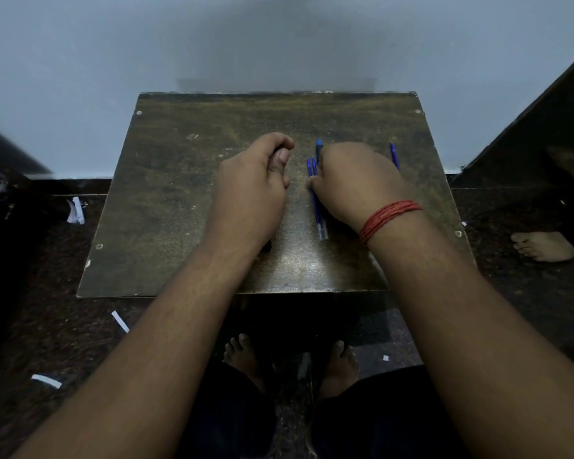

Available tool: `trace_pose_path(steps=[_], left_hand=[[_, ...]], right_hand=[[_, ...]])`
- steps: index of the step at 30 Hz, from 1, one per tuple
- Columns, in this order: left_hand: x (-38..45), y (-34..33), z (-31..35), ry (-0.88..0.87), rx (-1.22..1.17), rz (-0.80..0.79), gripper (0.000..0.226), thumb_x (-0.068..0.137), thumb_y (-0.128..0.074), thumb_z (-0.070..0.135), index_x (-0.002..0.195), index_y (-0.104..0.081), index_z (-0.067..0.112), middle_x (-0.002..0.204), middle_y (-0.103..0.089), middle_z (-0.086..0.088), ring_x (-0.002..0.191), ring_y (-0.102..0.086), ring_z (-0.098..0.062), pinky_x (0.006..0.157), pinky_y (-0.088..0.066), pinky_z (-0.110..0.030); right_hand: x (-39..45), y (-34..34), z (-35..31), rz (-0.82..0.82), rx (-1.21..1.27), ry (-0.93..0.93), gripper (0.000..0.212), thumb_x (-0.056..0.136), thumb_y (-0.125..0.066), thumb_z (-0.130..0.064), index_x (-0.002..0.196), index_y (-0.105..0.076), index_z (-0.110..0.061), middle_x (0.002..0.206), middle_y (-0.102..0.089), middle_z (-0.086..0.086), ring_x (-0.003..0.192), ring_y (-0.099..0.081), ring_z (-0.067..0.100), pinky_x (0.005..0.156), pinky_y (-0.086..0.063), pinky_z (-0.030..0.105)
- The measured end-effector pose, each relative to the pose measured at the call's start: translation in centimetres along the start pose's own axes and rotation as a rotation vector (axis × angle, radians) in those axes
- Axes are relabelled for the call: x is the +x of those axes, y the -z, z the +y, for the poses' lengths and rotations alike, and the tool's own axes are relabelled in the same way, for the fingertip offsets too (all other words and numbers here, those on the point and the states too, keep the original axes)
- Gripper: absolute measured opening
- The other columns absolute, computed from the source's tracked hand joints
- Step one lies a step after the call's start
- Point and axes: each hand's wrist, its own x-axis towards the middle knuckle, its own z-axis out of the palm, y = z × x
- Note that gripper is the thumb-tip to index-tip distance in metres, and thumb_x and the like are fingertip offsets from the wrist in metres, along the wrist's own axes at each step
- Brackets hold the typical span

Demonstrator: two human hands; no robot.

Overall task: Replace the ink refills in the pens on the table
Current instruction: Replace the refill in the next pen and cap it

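Note:
My left hand (251,190) is closed in a fist over the middle of the brown table (166,200). A dark pen (267,245) runs through it, showing between the fingers and below the wrist. My right hand (355,183) rests knuckles-up on the table, fingers curled down. Its thumb touches two thin blue refills (316,207) that lie side by side, clear ends toward me. A dark pen with a blue tip (318,148) sticks out from under the right fingers; whether it is gripped is hidden. Another blue pen (394,156) lies right of that hand.
The table stands against a pale wall (279,44). Paper scraps (76,211) lie on the dark floor at left. My bare feet (246,359) are under the table's near edge. Another person's foot (544,246) is at the right, beside a dark panel.

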Motion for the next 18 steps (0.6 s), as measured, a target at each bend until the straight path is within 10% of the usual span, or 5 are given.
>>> trace_pose_path(steps=[18], left_hand=[[0.05, 0.05, 0.07, 0.001, 0.000, -0.001, 0.021, 0.101, -0.049, 0.019, 0.112, -0.067, 0.023, 0.069, -0.062, 0.007, 0.058, -0.052, 0.004, 0.056, -0.035, -0.007]], right_hand=[[-0.42, -0.01, -0.74, 0.027, -0.094, -0.017, 0.010, 0.096, -0.052, -0.020, 0.087, -0.050, -0.017, 0.074, -0.046, 0.005, 0.076, -0.051, 0.028, 0.064, -0.046, 0.036]])
